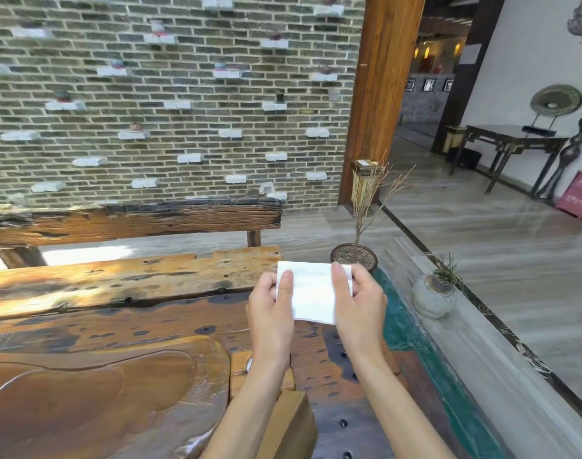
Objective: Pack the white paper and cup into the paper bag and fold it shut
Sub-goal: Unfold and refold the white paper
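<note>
I hold a folded white paper (313, 293) up in front of me over the wooden table (117, 309). My left hand (271, 313) pinches its left edge and my right hand (359, 303) pinches its right edge, thumbs on the near face. The brown paper bag (293, 425) stands on the table below my left forearm, partly hidden by it. No cup shows in view.
A carved tea tray (94, 392) fills the table's near left. A wooden bench (134, 223) runs along the brick wall. A potted dry twig (354, 256) and a small grey pot (435, 293) stand at the table's right, beside a teal channel (412, 329).
</note>
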A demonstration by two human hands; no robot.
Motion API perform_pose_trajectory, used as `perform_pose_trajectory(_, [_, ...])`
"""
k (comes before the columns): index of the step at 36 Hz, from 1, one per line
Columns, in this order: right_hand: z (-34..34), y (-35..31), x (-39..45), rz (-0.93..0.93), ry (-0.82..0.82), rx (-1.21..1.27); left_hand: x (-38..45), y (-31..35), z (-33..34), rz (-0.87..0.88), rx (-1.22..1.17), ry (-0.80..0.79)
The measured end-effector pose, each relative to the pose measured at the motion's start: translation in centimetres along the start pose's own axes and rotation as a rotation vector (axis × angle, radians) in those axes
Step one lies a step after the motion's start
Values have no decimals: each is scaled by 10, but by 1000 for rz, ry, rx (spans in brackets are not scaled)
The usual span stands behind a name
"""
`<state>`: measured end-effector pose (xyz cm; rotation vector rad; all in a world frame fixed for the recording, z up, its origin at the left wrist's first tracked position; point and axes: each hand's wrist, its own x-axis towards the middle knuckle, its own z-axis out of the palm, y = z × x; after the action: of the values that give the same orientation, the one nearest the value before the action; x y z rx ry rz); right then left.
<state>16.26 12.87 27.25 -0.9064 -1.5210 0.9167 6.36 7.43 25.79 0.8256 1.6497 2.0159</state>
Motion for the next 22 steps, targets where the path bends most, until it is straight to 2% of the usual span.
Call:
perform_pose_trajectory(4, [2,10,-3,19,0,8,3,-5,-1,38,45,8])
perform_pose_trajectory(7, [-4,13,-4,104,-73,60,8,-6,-9,38,123,-29])
perform_pose_trajectory(10, [-18,18,6,313,-307,222,20,-3,-23,-2,254,-278])
perform_pose_trajectory(13, [-32,29,18,546,-730,383,30,2,-35,-15,428,-609])
perform_pose_trajectory(16, [-35,42,17,693,-1075,384,36,4,-39,-74,493,-838])
perform_pose_trajectory(19, [-27,54,5,810,-1236,390,40,-5,-40,-87,536,-943])
perform_pose_trajectory(22, [-16,62,-6,880,-1250,440,41,-18,-43,-75,577,-1008])
